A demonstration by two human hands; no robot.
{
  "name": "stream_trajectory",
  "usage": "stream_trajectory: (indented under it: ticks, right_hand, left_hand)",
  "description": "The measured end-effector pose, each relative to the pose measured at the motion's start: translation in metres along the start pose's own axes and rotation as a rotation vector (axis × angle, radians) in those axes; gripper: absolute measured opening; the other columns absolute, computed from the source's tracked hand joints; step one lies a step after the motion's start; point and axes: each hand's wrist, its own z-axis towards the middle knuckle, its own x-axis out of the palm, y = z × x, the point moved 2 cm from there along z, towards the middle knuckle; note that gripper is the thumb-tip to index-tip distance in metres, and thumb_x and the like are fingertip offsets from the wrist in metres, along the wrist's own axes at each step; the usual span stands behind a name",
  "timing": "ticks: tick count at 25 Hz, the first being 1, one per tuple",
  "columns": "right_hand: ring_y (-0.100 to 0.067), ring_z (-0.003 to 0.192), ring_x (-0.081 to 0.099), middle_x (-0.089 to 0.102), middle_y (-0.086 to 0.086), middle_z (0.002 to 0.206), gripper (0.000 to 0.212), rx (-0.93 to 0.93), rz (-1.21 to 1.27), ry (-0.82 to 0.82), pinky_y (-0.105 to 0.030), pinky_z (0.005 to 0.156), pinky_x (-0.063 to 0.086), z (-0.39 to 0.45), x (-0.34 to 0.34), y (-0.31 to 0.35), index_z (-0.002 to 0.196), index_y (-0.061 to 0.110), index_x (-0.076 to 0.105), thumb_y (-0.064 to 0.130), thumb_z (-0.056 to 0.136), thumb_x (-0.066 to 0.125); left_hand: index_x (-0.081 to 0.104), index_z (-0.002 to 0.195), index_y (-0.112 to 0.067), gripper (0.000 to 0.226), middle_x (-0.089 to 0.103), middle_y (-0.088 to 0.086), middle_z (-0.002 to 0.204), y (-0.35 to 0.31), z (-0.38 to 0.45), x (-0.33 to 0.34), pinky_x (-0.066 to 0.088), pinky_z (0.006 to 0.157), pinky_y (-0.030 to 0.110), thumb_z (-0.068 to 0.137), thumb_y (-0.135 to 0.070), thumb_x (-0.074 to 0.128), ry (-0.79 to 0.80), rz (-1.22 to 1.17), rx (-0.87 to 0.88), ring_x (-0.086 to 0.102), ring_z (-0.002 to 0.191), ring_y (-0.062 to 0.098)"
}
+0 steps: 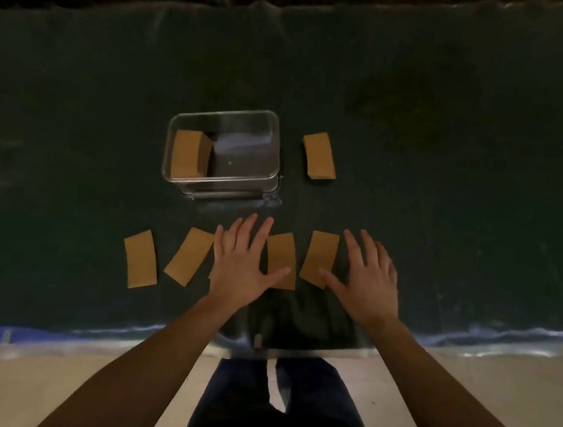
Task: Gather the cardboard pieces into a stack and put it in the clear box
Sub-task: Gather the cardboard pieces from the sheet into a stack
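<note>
Several brown cardboard pieces lie flat in a row on the dark table cloth near me: one at the far left (140,259), one tilted (189,256), one in the middle (281,254) and one right of it (319,256). My left hand (241,264) rests open, fingers spread, its thumb on the middle piece. Beside it my right hand (366,280) is open too, thumb touching the piece right of the middle. The clear box (272,150) stands beyond my hands with a cardboard stack (189,156) in its left side. Another cardboard stack (319,155) lies right of the box.
The dark cloth (447,195) covers the table and ends at a front edge (90,331) close to my body. My legs show below the edge over a pale floor (15,387). The far edge of the cloth meets a dark background.
</note>
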Motion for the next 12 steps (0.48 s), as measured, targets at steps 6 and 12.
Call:
stream_trajectory:
  ticks: [6, 12]
  right_hand:
    - [-0.038, 0.120, 0.054, 0.044, -0.013, 0.142, 0.080, 0.249, 0.203, 0.132, -0.049, 0.087, 0.048, 0.027, 0.029, -0.006, 0.152, 0.024, 0.022, 0.055, 0.088, 0.058]
    - [-0.038, 0.117, 0.053, 0.042, -0.013, 0.137, 0.080, 0.381, 0.227, 0.190, -0.051, 0.084, 0.049, 0.047, 0.052, 0.016, 0.149, 0.017, 0.028, 0.050, 0.085, 0.064]
  left_hand:
    - [0.030, 0.153, -0.023, 0.100, 0.046, 0.011, 0.134, 0.008, 0.020, 0.031, 0.032, 0.100, 0.054, 0.075, -0.084, 0.041, 0.255, 0.047, -0.099, 0.040, 0.121, 0.033]
    - [0.042, 0.145, -0.021, 0.084, 0.042, 0.010, 0.130, 0.007, 0.032, 0.043, 0.034, 0.097, 0.049, 0.079, -0.070, 0.059, 0.313, 0.038, -0.076, 0.039, 0.117, 0.032]
